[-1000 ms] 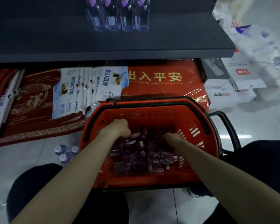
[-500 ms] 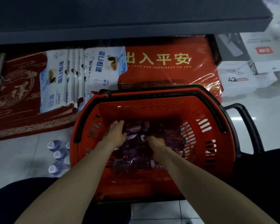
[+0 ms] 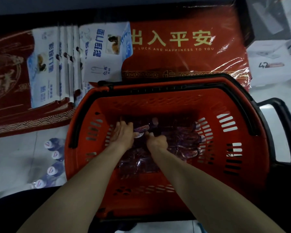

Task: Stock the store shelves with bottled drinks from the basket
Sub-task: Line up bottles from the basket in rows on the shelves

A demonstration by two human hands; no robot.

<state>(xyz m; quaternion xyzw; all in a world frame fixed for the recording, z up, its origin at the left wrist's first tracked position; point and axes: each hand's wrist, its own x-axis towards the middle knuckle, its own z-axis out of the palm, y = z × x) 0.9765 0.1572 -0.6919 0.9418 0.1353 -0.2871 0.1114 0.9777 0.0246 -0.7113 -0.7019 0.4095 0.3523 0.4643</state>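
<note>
Bottled drinks (image 3: 183, 142) heaped on their sides in the bottom of the red basket (image 3: 166, 100), none lifted clear. Right hand (image 3: 158, 142) curled tight round one near the middle; left hand (image 3: 123, 137) laid over a neighbour, fingers fairly straight, grip impossible to tell. Likely trouble: slick round plastic slipping on the lift, or a neighbouring bottle dragged up and dropped back — worse, over the rim.
</note>
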